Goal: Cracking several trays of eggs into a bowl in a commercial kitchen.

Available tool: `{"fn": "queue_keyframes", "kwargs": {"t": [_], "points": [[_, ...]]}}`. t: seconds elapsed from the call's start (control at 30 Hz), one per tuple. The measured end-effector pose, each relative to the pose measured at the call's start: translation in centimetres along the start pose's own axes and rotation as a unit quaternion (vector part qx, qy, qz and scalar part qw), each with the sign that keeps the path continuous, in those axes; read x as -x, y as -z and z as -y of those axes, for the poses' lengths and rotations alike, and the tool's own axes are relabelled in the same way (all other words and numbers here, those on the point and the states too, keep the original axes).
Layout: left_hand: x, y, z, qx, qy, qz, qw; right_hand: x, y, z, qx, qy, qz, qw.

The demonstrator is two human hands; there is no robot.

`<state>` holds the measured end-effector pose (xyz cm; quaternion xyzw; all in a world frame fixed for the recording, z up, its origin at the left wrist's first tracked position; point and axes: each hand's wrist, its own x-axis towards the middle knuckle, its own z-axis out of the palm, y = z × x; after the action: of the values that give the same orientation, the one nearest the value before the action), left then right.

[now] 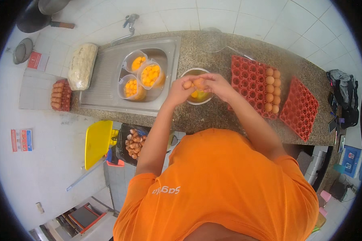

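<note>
Over a round metal bowl [209, 98] on the granite counter, my left hand [179, 91] holds a brown egg or shell piece [187, 84]. My right hand [217, 86] holds another brown egg or shell piece [199, 82], close against the first. Whether each is whole is hard to tell, as the fingers cover parts of both. Yolk and egg white [201, 95] lie in the bowl below. To the right, a red egg tray [246, 81] bears rows of brown eggs [269, 80] on its right side.
Plastic containers of yolks [150, 75] stand in the steel sink [164, 55]. A wire skimmer [212, 40] lies behind the bowl. Another red tray [300, 108] is at right, stacked eggs [57, 95] at far left. A black-lined bin of eggshells [134, 144] stands below the counter, beside its yellow lid [98, 144].
</note>
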<state>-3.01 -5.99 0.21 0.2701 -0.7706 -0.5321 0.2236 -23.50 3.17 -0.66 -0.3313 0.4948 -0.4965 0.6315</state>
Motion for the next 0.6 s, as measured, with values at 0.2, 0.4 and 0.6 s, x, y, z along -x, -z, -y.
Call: {"fn": "queue_keyframes", "kwargs": {"t": [0.2,0.4,0.6], "points": [[-0.2,0.5,-1.2,-0.076,0.007,-0.034,0.997,-1.0,0.5,0.8,0.087,-0.023,0.03,0.995],[-0.2,1.7,-2.7,-0.266,-0.064,-0.031,0.961,0.2,0.5,2.6,0.452,0.285,-0.038,0.845],[-0.5,-0.7,-0.3,0.431,0.255,-0.059,0.864,-0.1,-1.6,0.4,0.151,0.272,-0.131,0.941]]}}
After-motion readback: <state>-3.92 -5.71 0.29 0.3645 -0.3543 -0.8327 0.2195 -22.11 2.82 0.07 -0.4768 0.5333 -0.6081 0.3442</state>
